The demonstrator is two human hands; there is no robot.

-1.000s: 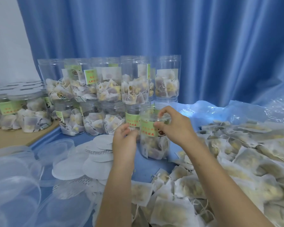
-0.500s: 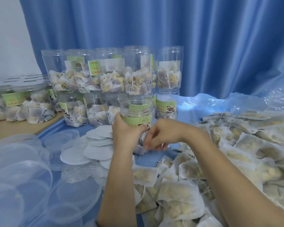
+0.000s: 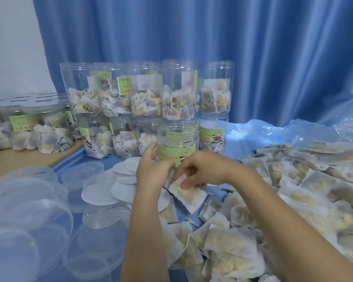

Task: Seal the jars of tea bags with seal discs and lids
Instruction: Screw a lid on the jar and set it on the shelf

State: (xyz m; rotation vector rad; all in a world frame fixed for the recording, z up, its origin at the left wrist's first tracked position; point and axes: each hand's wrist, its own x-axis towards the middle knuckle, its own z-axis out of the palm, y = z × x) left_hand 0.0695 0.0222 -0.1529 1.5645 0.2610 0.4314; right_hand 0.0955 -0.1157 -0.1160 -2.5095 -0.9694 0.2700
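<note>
a pleated blue curtain is hanging across the whole background, with a strip of white wall showing at the far left. below it a blue sheet is covering the worktop, and a bare wooden ledge is lying along its left edge.

a heap of tea bags is spreading over the right half of the worktop, soft white paper squares with strings, too many to count. clear round plastic lids are overlapping along the left edge toward the near left corner, at least six. at the far edge clear cylindrical jars are standing stacked in two tiers, five showing in the upper row, all open-topped and part filled with bags; how many are standing in the lower row i cannot tell. lidded jars with green labels are sitting on the ledge, two plainly, more blurred behind. flat white seal discs are lying scattered between lids and hands, around five.

one open jar with a green label is standing upright near the middle of the worktop, just behind both hands. the left hand is curling around its lower left side, gripping it. the right hand is hovering in front of the jar's base, its fingertips pinching one tea bag by its upper corner, the bag hanging tilted below the hand.
</note>
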